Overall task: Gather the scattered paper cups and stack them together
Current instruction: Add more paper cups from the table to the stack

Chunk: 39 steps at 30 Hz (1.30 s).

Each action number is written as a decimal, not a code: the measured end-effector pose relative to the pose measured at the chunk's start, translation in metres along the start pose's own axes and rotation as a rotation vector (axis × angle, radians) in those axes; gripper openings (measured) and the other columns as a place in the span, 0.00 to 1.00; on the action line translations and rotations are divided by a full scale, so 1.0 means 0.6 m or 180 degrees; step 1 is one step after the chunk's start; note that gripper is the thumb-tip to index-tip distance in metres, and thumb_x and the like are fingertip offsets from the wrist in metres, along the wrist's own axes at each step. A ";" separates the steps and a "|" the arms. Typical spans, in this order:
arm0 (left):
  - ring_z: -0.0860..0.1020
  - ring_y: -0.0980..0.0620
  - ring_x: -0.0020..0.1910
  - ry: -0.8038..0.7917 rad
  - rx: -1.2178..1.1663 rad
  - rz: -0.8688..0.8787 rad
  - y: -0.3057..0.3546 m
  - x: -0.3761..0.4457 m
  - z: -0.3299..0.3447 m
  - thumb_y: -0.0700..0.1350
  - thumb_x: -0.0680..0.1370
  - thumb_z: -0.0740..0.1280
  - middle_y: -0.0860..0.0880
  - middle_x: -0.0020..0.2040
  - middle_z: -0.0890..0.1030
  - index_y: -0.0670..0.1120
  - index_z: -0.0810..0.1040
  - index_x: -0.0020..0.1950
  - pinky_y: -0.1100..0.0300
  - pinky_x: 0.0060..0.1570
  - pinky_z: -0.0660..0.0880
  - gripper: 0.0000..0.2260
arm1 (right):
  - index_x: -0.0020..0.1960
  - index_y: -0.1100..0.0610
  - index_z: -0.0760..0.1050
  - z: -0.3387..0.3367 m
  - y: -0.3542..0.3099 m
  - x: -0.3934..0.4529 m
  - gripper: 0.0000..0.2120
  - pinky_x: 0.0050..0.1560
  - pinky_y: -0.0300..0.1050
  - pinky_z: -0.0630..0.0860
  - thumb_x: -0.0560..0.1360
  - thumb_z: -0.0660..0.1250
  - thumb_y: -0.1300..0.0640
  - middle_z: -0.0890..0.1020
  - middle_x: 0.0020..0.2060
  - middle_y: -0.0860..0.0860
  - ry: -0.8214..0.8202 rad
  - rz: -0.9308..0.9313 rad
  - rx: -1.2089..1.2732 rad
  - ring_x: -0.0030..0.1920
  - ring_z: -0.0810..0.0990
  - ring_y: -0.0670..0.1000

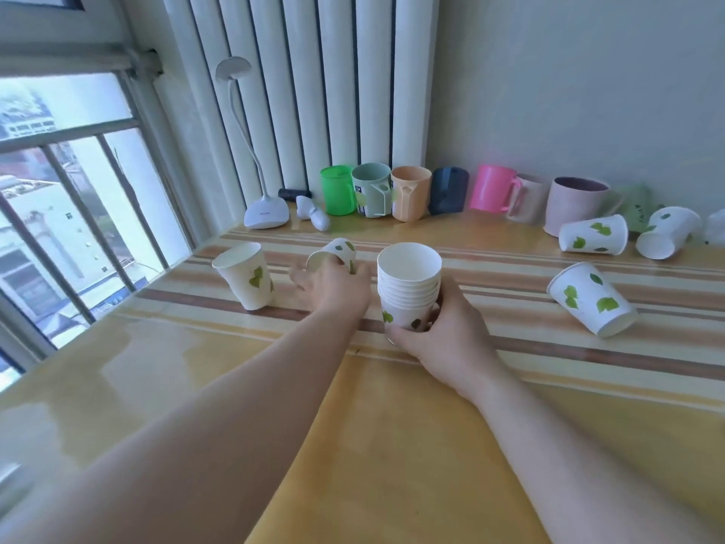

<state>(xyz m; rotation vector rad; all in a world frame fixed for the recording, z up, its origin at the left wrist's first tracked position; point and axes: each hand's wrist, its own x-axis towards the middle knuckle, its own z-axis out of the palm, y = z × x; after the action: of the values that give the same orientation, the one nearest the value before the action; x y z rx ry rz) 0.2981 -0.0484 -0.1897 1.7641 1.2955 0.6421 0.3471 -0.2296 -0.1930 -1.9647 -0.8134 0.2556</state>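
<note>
A stack of several white paper cups with green leaf prints (408, 286) stands upright at the table's middle, with my right hand (447, 331) wrapped around its base. Just left of it, my left hand (333, 288) grips a single paper cup (337, 251) lying on its side, mouth toward the left. Another cup (245, 276) stands tilted further left, near the window. On the right a cup (590, 298) lies on its side. Two more tipped cups (592, 234) (667, 231) rest at the back right.
A row of plastic mugs lines the back wall: green (338, 190), grey-green (370, 190), orange (410, 193), dark blue (449, 190), pink (492, 188), and a large mauve one (574, 204). A white desk lamp (266, 214) stands at back left. The striped tablecloth (392, 445) covers the table.
</note>
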 end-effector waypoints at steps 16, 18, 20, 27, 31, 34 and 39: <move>0.84 0.46 0.52 0.0058 -0.1761 0.1381 0.100 -0.094 -0.161 0.55 0.74 0.74 0.42 0.64 0.80 0.64 0.76 0.52 0.44 0.57 0.84 0.10 | 0.60 0.41 0.70 -0.010 -0.007 -0.006 0.26 0.51 0.52 0.82 0.69 0.81 0.45 0.83 0.46 0.42 -0.0202 -0.0103 -0.0014 0.48 0.81 0.43; 0.85 0.43 0.56 -0.0228 -0.2170 0.1229 0.114 -0.106 -0.172 0.52 0.72 0.76 0.38 0.65 0.79 0.61 0.70 0.62 0.47 0.61 0.83 0.23 | 0.61 0.41 0.70 -0.010 -0.007 -0.007 0.26 0.52 0.53 0.82 0.69 0.81 0.45 0.83 0.47 0.42 -0.0228 -0.0083 0.0047 0.49 0.82 0.43; 0.85 0.41 0.60 -0.0475 -0.2185 0.1124 0.122 -0.116 -0.175 0.52 0.71 0.80 0.37 0.65 0.79 0.60 0.65 0.73 0.44 0.66 0.81 0.35 | 0.62 0.40 0.70 -0.011 -0.007 -0.008 0.27 0.54 0.54 0.83 0.69 0.81 0.44 0.83 0.49 0.41 -0.0241 -0.0072 0.0073 0.51 0.82 0.44; 0.86 0.53 0.59 -0.0849 -0.1122 0.1389 0.089 -0.136 -0.136 0.46 0.74 0.82 0.50 0.64 0.85 0.58 0.59 0.84 0.46 0.65 0.81 0.45 | 0.67 0.40 0.68 -0.017 -0.008 -0.008 0.30 0.55 0.52 0.82 0.71 0.80 0.45 0.82 0.53 0.38 -0.0359 -0.0166 0.0001 0.55 0.83 0.46; 0.82 0.57 0.63 -0.0905 -0.1050 0.1552 0.079 -0.144 -0.125 0.54 0.71 0.83 0.54 0.67 0.82 0.59 0.56 0.84 0.54 0.62 0.79 0.49 | 0.65 0.40 0.68 -0.016 -0.006 -0.006 0.29 0.54 0.51 0.81 0.71 0.80 0.45 0.82 0.53 0.38 -0.0352 -0.0160 0.0021 0.55 0.83 0.47; 0.78 0.55 0.67 -0.0562 -0.0974 0.1756 0.065 -0.135 -0.137 0.67 0.67 0.79 0.53 0.67 0.78 0.64 0.62 0.80 0.52 0.64 0.77 0.45 | 0.64 0.41 0.69 -0.016 -0.003 -0.005 0.28 0.53 0.50 0.81 0.71 0.81 0.46 0.82 0.52 0.38 -0.0342 -0.0153 0.0054 0.55 0.83 0.47; 0.72 0.48 0.69 0.0966 -0.0430 0.1557 0.006 -0.083 -0.188 0.59 0.74 0.69 0.49 0.67 0.73 0.61 0.72 0.69 0.40 0.72 0.71 0.23 | 0.65 0.42 0.70 -0.013 -0.001 -0.002 0.29 0.54 0.50 0.81 0.70 0.81 0.47 0.82 0.52 0.37 -0.0325 -0.0126 0.0059 0.55 0.84 0.48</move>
<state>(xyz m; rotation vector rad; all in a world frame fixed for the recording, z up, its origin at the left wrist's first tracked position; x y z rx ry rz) 0.1939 -0.0591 -0.1241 1.9330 0.9780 1.2825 0.3499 -0.2358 -0.1884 -1.9286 -0.9114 0.3411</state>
